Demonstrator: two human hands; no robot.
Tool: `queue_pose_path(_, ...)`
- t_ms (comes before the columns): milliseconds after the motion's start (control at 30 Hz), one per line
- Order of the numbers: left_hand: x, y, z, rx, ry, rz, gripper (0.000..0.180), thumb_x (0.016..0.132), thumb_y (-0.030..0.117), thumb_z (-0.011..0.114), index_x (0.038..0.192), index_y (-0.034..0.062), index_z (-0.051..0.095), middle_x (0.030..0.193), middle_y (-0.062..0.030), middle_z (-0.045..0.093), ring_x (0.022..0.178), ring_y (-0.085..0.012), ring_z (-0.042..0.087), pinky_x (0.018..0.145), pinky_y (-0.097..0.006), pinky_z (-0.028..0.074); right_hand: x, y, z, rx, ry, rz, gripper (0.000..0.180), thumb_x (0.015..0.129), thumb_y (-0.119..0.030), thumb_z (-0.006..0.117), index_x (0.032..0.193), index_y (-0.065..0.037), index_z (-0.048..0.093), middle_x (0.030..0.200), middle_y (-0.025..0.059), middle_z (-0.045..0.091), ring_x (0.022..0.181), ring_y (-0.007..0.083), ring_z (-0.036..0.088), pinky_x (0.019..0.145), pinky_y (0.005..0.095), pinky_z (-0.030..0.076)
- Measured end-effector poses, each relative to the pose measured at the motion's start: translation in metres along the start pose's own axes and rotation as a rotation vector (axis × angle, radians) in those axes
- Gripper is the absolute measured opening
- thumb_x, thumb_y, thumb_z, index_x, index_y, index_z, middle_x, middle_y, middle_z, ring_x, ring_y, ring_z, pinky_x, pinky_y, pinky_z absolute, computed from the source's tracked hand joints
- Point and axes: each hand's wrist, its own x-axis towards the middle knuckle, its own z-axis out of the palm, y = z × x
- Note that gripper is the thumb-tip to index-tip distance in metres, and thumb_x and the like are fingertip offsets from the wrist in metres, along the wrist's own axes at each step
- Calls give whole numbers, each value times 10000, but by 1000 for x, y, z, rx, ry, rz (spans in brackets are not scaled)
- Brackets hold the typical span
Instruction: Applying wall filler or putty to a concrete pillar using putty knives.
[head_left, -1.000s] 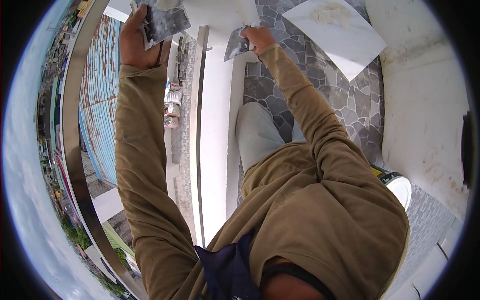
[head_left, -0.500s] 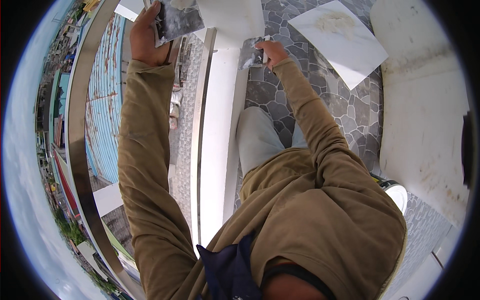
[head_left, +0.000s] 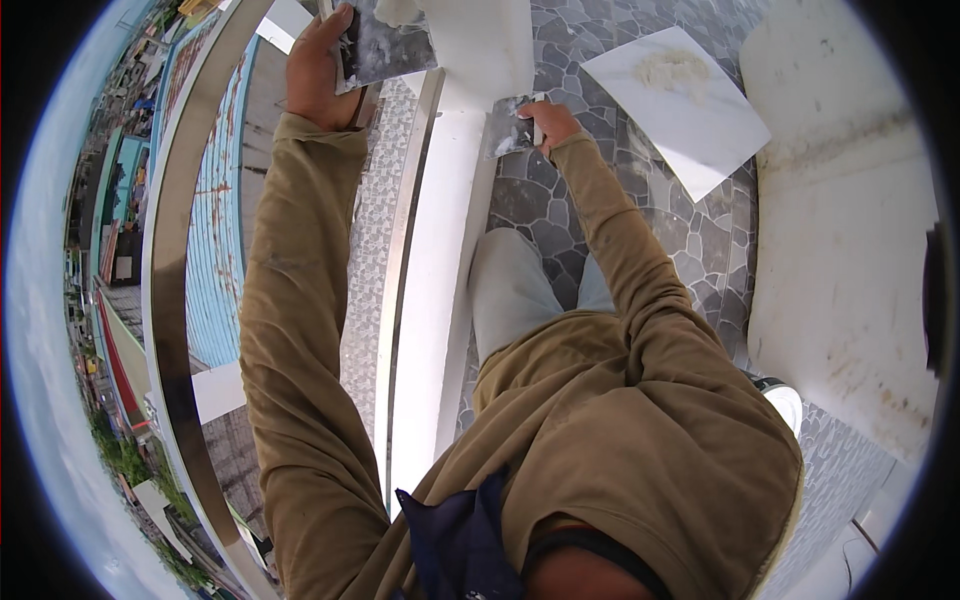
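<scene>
My left hand (head_left: 318, 70) grips a flat metal plate (head_left: 385, 45) smeared with white paste, held up near the top edge over the balcony rail. My right hand (head_left: 552, 122) holds a small putty knife (head_left: 510, 128) whose blade lies against the white parapet wall (head_left: 440, 300). Both sleeves are tan. White paste covers the upper part of the white parapet wall by the blade.
A shiny steel handrail (head_left: 165, 260) curves along the left, with rooftops and a street far below. A white tile (head_left: 680, 105) with a lump of paste lies on the stone-pattern floor (head_left: 560, 200). A white wall (head_left: 850, 230) stands on the right. My shoe (head_left: 785, 400) shows at right.
My left hand has lifted the plate further up and to the right. My right hand has brought the putty knife lower down the white wall.
</scene>
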Motion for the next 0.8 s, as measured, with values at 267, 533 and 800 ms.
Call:
queue_pose_path(267, -8, 4, 7, -52, -81, -6, 244, 902, 158, 485, 1068, -19, 506, 1048, -125, 595, 969, -221, 592, 841, -337, 480, 1, -2, 4, 37, 8, 55, 254, 704, -49, 622, 887, 105, 535, 825, 169, 553, 666, 255, 538, 508, 449, 436)
queue_pose_path(533, -5, 2, 0, -15, 2, -14, 237, 894, 158, 501, 1050, -19, 519, 1015, -114, 611, 923, -216, 613, 825, -326, 485, -7, -22, 26, -222, -57, -279, 274, 688, -78, 647, 869, 99, 543, 811, 170, 548, 700, 258, 536, 536, 462, 442)
queue_pose_path(800, -5, 2, 4, -15, -8, -16, 244, 888, 151, 505, 1062, -19, 524, 1014, -113, 612, 912, -208, 616, 803, -312, 496, -25, -64, 58, -213, -31, -226, 228, 673, -69, 654, 809, 89, 560, 756, 121, 544, 675, 207, 519, 534, 377, 431)
